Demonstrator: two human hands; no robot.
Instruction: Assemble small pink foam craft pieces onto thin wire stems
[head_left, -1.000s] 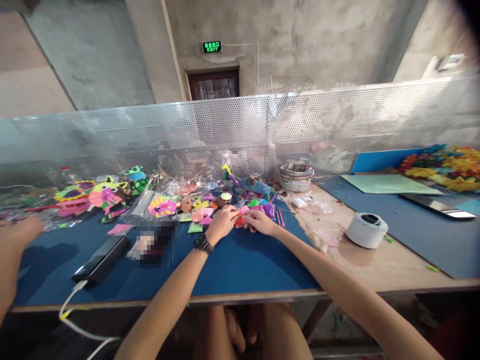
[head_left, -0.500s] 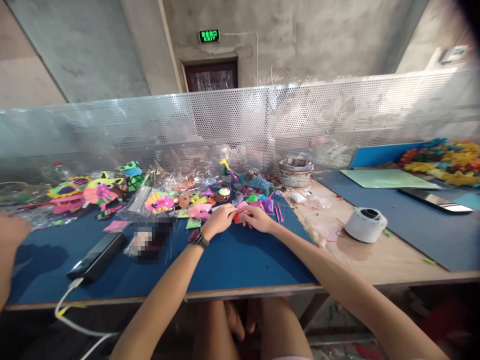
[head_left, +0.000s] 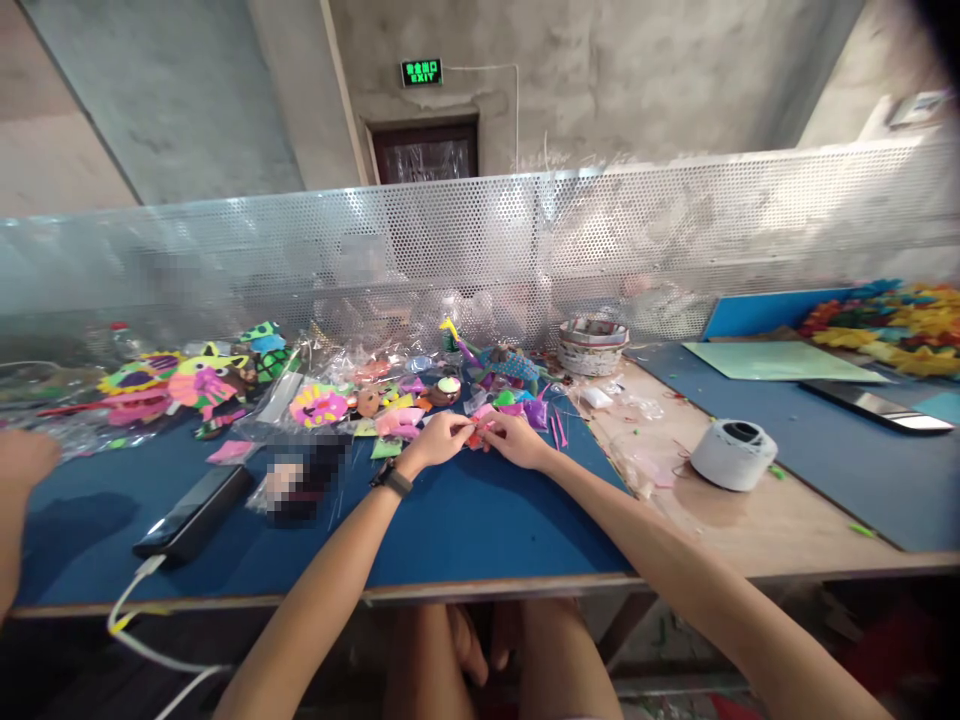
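Note:
Over the blue tabletop, my left hand (head_left: 436, 440) and my right hand (head_left: 516, 441) meet at the fingertips. Between them is a small red piece (head_left: 475, 436), soft-looking and too small to make out in detail. Both hands are closed in a pinch on it, the left with thumb and forefinger. Just behind the fingers lie small coloured packets, among them a purple packet (head_left: 535, 412) and a pink packet (head_left: 409, 420). A green packet (head_left: 387, 448) rests left of my left hand. Purple strips (head_left: 559, 428) lie to the right of my right hand.
Colourful animal figures, including a blue dotted turtle (head_left: 511, 366) and a yellow cat face (head_left: 210, 372), crowd the back. A woven basket (head_left: 592, 348) and white roll (head_left: 733, 455) stand right. A black power bank (head_left: 193, 515) lies left, near another person's hand (head_left: 26, 460).
My left hand has turned slightly, its thumb and forefinger now bent closer round the red piece. My right hand stays nearly in place. The view has shifted a little.

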